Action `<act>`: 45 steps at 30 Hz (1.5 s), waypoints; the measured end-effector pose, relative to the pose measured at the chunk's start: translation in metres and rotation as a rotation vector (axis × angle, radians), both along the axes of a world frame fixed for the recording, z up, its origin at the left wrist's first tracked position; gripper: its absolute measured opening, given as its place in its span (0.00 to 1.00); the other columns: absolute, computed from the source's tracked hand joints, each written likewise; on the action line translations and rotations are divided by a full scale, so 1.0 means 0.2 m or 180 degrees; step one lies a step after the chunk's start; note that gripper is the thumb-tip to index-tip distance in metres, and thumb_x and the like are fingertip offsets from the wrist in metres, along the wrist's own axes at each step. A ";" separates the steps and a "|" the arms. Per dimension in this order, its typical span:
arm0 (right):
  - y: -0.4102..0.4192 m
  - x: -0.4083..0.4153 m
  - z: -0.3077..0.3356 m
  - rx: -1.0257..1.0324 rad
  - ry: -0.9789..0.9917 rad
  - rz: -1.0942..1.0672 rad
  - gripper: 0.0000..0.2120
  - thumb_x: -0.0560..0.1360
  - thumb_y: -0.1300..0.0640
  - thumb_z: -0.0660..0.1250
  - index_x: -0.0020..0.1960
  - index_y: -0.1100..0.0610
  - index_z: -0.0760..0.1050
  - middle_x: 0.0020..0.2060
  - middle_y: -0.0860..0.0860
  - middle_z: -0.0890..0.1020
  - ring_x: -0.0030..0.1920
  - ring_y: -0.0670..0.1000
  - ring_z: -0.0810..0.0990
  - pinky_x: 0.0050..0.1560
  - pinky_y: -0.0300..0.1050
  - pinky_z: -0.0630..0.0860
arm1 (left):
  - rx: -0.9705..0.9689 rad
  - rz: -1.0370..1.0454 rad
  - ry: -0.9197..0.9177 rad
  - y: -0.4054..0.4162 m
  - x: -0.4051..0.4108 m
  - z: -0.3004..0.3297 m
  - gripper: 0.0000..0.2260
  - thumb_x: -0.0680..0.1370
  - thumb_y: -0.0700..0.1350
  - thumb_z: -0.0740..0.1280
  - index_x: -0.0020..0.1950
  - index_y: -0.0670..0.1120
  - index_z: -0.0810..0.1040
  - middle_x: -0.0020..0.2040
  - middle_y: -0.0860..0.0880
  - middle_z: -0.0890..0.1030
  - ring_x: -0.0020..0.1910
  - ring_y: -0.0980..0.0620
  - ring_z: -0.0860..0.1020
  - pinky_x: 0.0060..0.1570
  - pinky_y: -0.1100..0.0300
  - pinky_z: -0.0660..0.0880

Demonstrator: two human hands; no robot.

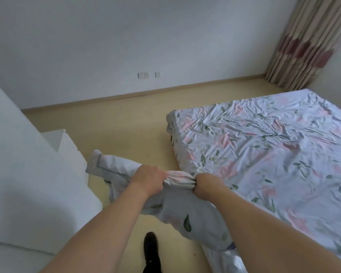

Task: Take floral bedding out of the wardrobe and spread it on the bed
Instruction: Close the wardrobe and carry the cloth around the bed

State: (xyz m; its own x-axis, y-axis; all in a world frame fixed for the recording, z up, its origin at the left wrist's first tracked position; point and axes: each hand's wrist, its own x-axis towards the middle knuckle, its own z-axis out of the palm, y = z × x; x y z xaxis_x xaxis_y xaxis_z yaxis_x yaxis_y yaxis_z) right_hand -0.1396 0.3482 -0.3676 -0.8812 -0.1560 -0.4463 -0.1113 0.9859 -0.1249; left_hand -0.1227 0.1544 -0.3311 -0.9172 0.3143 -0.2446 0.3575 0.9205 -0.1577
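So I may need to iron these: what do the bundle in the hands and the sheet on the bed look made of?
The floral bundle looks like thin matte woven cloth, possibly cotton: it gathers into fine pleats where the left hand and right hand grip it. The bed sheet looks the same: sharp creases, no sheen. The exact fibre cannot be told.

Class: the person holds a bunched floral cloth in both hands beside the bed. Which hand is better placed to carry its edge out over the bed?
The right hand. It grips the cloth on the side nearest the bed; the left hand is on the side away from it.
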 end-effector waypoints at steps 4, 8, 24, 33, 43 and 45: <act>-0.19 -0.41 0.12 0.0094 0.0097 -0.0168 0.10 0.75 0.57 0.59 0.53 0.55 0.76 0.47 0.53 0.78 0.50 0.56 0.80 0.47 0.47 0.75 | 0.0073 -0.0179 0.0057 -0.19 -0.48 0.10 0.11 0.77 0.42 0.60 0.55 0.48 0.78 0.56 0.44 0.81 0.54 0.42 0.80 0.49 0.53 0.73; -0.33 -0.79 0.22 0.0112 0.0201 -0.0349 0.05 0.75 0.57 0.59 0.46 0.54 0.74 0.39 0.50 0.75 0.43 0.54 0.79 0.41 0.45 0.73 | 0.0027 -0.0392 0.0138 -0.34 -0.93 0.19 0.11 0.77 0.42 0.60 0.55 0.47 0.78 0.55 0.45 0.81 0.54 0.42 0.80 0.48 0.53 0.73; -0.83 -2.31 0.14 0.0005 0.0310 -0.0708 0.10 0.76 0.56 0.59 0.53 0.55 0.77 0.48 0.52 0.79 0.49 0.55 0.80 0.48 0.47 0.75 | -0.0077 -0.0698 0.0063 -0.82 -2.54 0.10 0.12 0.76 0.43 0.60 0.57 0.48 0.77 0.57 0.45 0.81 0.55 0.42 0.79 0.48 0.53 0.72; -1.07 -3.27 0.24 -0.0113 0.0444 -0.0728 0.11 0.76 0.57 0.58 0.54 0.55 0.76 0.50 0.52 0.80 0.50 0.55 0.80 0.47 0.47 0.74 | -0.0128 -0.0779 0.0083 -1.07 -3.51 0.24 0.11 0.76 0.43 0.60 0.55 0.47 0.77 0.57 0.44 0.81 0.54 0.42 0.79 0.47 0.54 0.70; -1.31 -4.31 0.17 -0.0003 0.0459 -0.0732 0.08 0.75 0.58 0.58 0.49 0.54 0.76 0.51 0.54 0.81 0.51 0.58 0.81 0.46 0.45 0.73 | -0.0224 -0.0948 -0.0159 -1.31 -4.61 0.16 0.11 0.78 0.43 0.58 0.57 0.47 0.76 0.57 0.44 0.80 0.54 0.43 0.79 0.45 0.54 0.68; -1.35 -4.53 0.13 0.0018 0.0405 -0.0751 0.06 0.75 0.57 0.58 0.46 0.53 0.74 0.50 0.53 0.81 0.50 0.57 0.81 0.47 0.46 0.74 | -0.0184 -0.0989 -0.0193 -1.36 -4.83 0.12 0.11 0.78 0.43 0.58 0.57 0.46 0.76 0.57 0.44 0.80 0.54 0.43 0.79 0.45 0.54 0.69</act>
State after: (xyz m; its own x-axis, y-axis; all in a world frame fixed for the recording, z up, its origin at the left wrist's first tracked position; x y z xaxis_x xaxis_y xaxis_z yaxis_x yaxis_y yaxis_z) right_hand -1.0465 0.0785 -0.3411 -0.9420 0.0627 -0.3297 0.1074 0.9871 -0.1191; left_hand -1.0884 -0.1174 -0.3077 -0.7626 0.5611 -0.3217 0.6306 0.7558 -0.1764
